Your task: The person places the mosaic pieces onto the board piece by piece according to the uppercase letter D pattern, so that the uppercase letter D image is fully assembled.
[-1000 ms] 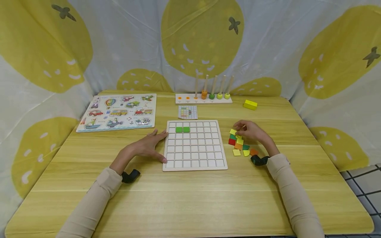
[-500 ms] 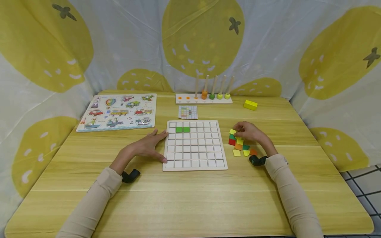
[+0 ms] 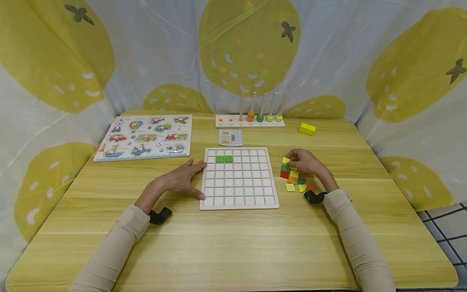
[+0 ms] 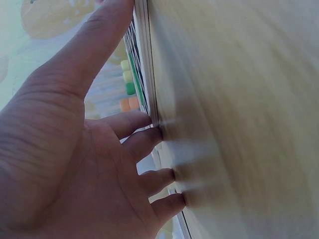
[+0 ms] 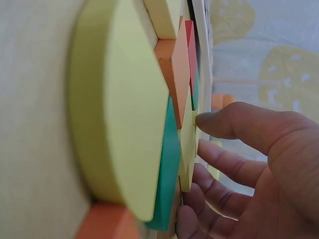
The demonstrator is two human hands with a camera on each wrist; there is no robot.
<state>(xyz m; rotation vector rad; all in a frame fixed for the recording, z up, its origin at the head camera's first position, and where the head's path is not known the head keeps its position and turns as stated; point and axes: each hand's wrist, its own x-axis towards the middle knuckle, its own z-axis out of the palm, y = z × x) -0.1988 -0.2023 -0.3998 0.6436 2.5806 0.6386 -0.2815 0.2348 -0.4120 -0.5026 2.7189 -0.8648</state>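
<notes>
White forms the ground of a picture puzzle board [image 3: 148, 130], lying at the far left of the wood-grained surface [image 3: 233, 251]. Nearer the person, the left hand [image 3: 180, 178] rests against the left edge of a grid board [image 3: 238, 182], its grip spread wide; the thumb touches near the front corner, and a finger reaches the same side farther back. Two green tiles [image 3: 219, 159] lie side by side on the grid board, in the second row from the back, second and third squares from the left. Just behind it lies a patterned card [image 3: 230, 138], and beyond that a peg rack [image 3: 235, 125] carries orange, green and yellow-green beads.

Right of the grid board, and apart from it, sits a cluster of loose pieces: a yellow tile [image 3: 286, 160] at the back, then green, red, yellow and orange ones, some with curved edges. Over its back end is the right hand [image 3: 304, 161], its grip narrow, thumb and fingertips close at the yellow tile; I cannot tell whether they pinch it. Farther back, well apart, lies a yellow block [image 3: 307, 129].
</notes>
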